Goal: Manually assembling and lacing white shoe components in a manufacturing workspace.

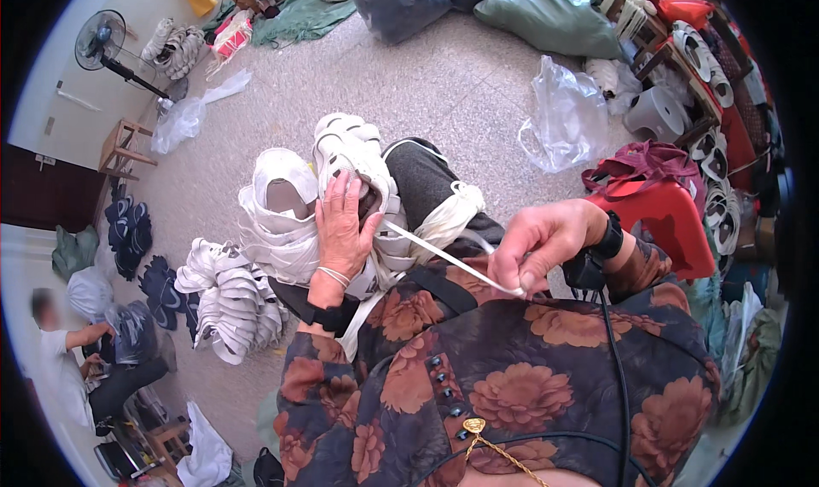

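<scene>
A white shoe upper (351, 146) lies across my lap, with another white shoe upper (271, 188) beside it on the left. My left hand (345, 231) presses flat on them, fingers stretched out and pointing away from me. From the upper, a white shoelace (444, 254) runs taut to the right. Its end is pinched between the thumb and fingers of my right hand (546, 246), raised in front of my chest. A bundle of loose white laces (452, 217) rests over my dark trouser leg, between the two hands.
Stacked white shoe uppers (235, 304) lie on the floor at the left. A red stool (661, 231) with a maroon bag stands right. Plastic bags (563, 116) lie ahead, before large sacks (546, 14). A seated person (72, 359) works at far left. A black cable hangs over my chest.
</scene>
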`<move>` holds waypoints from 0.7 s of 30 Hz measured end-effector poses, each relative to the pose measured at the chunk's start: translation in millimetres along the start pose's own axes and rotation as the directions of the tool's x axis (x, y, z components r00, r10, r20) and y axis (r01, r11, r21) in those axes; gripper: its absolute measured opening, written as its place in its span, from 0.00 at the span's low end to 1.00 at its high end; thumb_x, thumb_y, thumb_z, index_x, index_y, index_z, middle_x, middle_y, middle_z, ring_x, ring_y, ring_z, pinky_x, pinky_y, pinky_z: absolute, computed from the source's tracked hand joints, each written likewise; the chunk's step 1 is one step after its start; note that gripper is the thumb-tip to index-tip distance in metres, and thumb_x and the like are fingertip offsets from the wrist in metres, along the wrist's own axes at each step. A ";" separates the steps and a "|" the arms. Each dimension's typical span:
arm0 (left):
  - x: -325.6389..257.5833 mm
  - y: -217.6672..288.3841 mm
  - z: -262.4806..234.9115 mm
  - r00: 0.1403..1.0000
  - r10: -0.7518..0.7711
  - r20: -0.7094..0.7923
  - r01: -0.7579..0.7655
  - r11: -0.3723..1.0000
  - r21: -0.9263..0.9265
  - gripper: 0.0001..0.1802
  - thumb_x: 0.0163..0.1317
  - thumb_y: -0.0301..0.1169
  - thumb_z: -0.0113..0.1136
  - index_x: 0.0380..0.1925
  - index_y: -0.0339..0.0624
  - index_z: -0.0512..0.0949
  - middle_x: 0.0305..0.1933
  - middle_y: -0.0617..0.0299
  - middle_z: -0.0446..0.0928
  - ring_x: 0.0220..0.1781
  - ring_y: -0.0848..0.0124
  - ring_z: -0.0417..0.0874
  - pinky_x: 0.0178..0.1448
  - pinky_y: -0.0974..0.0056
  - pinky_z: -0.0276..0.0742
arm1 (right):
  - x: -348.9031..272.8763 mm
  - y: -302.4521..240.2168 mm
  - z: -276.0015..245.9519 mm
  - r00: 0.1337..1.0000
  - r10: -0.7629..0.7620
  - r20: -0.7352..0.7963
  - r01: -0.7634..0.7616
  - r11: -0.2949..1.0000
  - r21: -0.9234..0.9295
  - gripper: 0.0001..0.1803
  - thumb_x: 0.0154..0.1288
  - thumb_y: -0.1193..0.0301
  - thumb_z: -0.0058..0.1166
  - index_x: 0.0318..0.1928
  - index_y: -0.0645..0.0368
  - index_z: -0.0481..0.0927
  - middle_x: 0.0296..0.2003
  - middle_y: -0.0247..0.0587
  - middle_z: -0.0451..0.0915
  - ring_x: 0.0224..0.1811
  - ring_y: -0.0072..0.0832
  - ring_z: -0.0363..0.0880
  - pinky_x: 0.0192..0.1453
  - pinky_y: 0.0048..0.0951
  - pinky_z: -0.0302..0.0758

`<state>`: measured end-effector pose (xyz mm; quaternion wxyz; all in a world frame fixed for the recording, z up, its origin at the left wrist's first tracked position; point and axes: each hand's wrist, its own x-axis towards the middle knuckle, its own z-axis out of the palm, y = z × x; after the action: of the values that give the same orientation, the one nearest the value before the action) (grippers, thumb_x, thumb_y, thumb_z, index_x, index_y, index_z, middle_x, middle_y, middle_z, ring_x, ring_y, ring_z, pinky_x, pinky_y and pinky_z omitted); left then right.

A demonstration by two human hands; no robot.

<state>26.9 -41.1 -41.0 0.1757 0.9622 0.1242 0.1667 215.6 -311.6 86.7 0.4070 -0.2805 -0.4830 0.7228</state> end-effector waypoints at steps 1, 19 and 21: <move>-0.1 4.5 -3.8 1.000 0.002 -0.001 -0.002 1.000 0.004 0.36 0.65 0.45 0.59 0.70 0.43 0.62 0.77 0.55 0.56 0.79 0.52 0.54 0.76 0.37 0.46 | -3.0 -3.5 1.1 1.000 -0.004 0.001 0.004 1.000 -0.003 0.09 0.73 0.70 0.56 0.39 0.66 0.79 0.28 0.29 0.77 0.29 0.13 0.73 0.32 0.18 0.69; -41.0 59.7 5.1 0.975 0.171 0.145 -0.129 0.957 -0.259 0.04 0.63 0.27 0.56 0.31 0.40 0.78 0.29 0.52 0.78 0.38 0.54 0.81 0.58 0.47 0.67 | 115.9 86.2 -82.7 0.712 -0.676 -0.188 -0.145 0.121 -0.982 0.22 0.59 0.73 0.57 0.56 0.55 0.76 0.53 0.52 0.72 0.52 0.48 0.76 0.52 0.43 0.76; -39.2 71.2 -7.5 0.974 0.223 0.050 -0.199 0.935 -0.295 0.06 0.64 0.28 0.55 0.30 0.39 0.77 0.29 0.51 0.78 0.37 0.51 0.80 0.50 0.48 0.71 | 125.4 93.1 -100.1 0.728 -0.662 -0.180 -0.192 0.055 -0.980 0.24 0.56 0.73 0.58 0.56 0.53 0.76 0.54 0.51 0.71 0.52 0.49 0.76 0.51 0.44 0.76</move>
<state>1.2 -115.2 -18.3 0.3000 0.9401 -0.0125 0.1612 201.9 -175.7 -38.8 0.3650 -0.5979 -0.7135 -0.0134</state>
